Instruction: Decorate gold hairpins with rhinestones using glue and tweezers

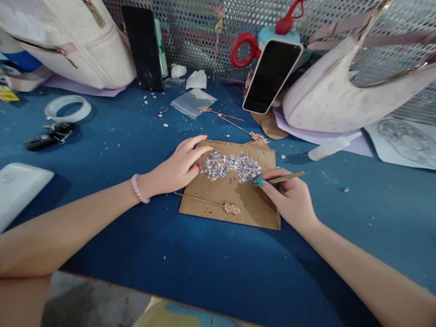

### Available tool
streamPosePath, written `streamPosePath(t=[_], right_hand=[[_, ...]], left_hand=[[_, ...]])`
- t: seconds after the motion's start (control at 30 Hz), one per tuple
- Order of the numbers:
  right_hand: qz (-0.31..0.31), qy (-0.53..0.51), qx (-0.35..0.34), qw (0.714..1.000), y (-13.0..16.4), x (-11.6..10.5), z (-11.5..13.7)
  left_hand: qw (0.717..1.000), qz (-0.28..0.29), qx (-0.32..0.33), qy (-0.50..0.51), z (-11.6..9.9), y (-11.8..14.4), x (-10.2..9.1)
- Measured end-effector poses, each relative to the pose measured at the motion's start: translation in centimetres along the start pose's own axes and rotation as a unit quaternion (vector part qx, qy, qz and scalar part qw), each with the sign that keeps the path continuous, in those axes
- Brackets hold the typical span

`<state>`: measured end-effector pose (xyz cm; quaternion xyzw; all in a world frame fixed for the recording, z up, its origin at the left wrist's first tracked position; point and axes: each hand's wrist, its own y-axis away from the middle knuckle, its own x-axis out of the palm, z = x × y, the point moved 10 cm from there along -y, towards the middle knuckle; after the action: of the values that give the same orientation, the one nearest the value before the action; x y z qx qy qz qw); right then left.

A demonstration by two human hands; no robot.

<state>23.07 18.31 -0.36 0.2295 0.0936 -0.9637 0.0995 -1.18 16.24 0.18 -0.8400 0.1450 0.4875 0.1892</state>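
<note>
Head view, looking down on a blue table (218,272): a piece of brown cardboard (252,213) lies flat in the middle, and on its far half sits a heap of small glittering stones (231,167). The step in hand appears to be picking single stones out of the heap with a tool. The right hand (293,200) pinches a thin stick-like tool (284,178) between thumb and fingers, much as one holds a pen, with its tip lying at the right edge of the heap; the wrist rests low on the near right corner of the cardboard and the forearm runs off to the near right. The left hand (180,168) rests palm down on the left edge of the cardboard, fingers loosely curved and holding nothing, fingertips just beside the left end of the heap, seemingly steadying the sheet. A gold hairpin (211,203) with an ornate head lies on the cardboard's near half, between the two hands and apart from both. The next move would call for a light, exact touch of the tool tip on one stone without scattering its neighbours, while the left hand keeps the cardboard from sliding. More gold pins (235,121) lie on the table beyond the cardboard's far edge.
</note>
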Motion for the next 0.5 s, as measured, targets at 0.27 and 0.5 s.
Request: streamPosePath(t=[0.27, 0.5], right_hand=[[0.004, 0.003, 0.004, 1.0, -0.04, 0.09, -0.03], [0.006, -0.002, 0.003, 1.0, -0.11, 0.25, 0.16]], left_hand=[[1.0, 0.002, 0.009, -0.017, -0.23, 0.03, 0.18], [0.999, 0.044, 0.026, -0.01, -0.19, 0.34, 0.7]])
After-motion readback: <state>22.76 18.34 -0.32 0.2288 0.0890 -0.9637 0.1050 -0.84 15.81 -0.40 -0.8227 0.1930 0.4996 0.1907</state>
